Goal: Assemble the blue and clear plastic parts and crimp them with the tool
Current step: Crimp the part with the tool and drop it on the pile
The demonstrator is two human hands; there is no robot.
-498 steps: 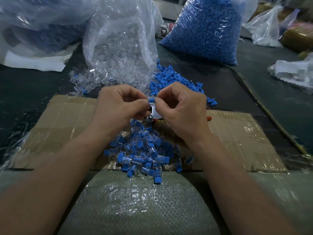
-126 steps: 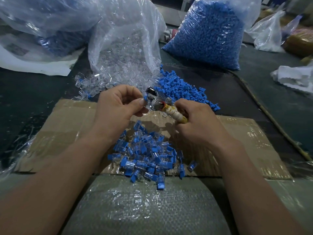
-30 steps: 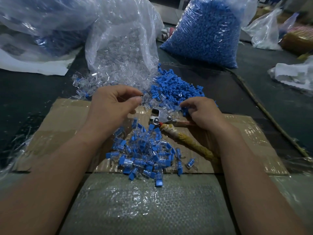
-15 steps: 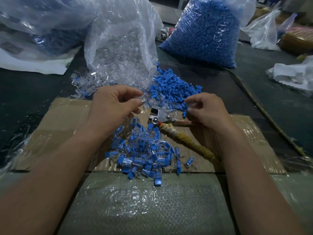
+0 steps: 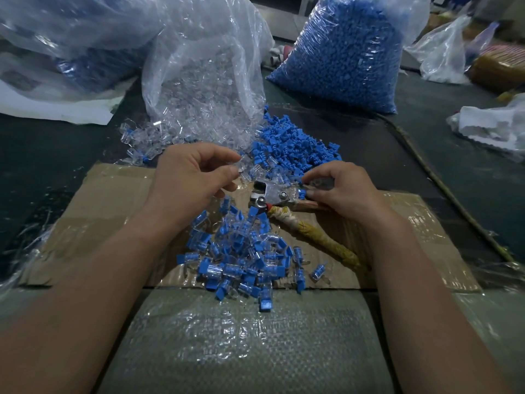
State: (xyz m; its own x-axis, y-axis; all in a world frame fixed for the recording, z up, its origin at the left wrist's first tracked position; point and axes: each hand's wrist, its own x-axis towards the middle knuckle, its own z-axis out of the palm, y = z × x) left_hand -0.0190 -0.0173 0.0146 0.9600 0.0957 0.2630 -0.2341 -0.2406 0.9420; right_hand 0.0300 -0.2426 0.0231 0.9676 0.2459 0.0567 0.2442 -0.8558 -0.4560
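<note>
My left hand (image 5: 193,180) hovers over the cardboard and pinches a small clear part (image 5: 242,164) between thumb and forefinger. My right hand (image 5: 343,191) is just right of it, pinching a blue part (image 5: 301,184) at its fingertips above the crimp tool. The crimp tool (image 5: 270,194) lies on the cardboard, metal head pointing left, its yellow-wrapped handle (image 5: 324,241) running toward me on the right. Neither hand touches the tool. A pile of assembled blue-and-clear pieces (image 5: 244,260) sits near the cardboard's front edge.
Loose blue parts (image 5: 295,146) are heaped behind the tool, and clear parts spill from an open plastic bag (image 5: 204,89). A full bag of blue parts (image 5: 341,52) stands at the back. The cardboard sheet (image 5: 99,211) covers the dark table; a woven sack (image 5: 255,351) lies nearest me.
My right hand put the crimp tool down on the cardboard, reached into the loose blue heap and drew back with a blue part. My left hand barely moved.
</note>
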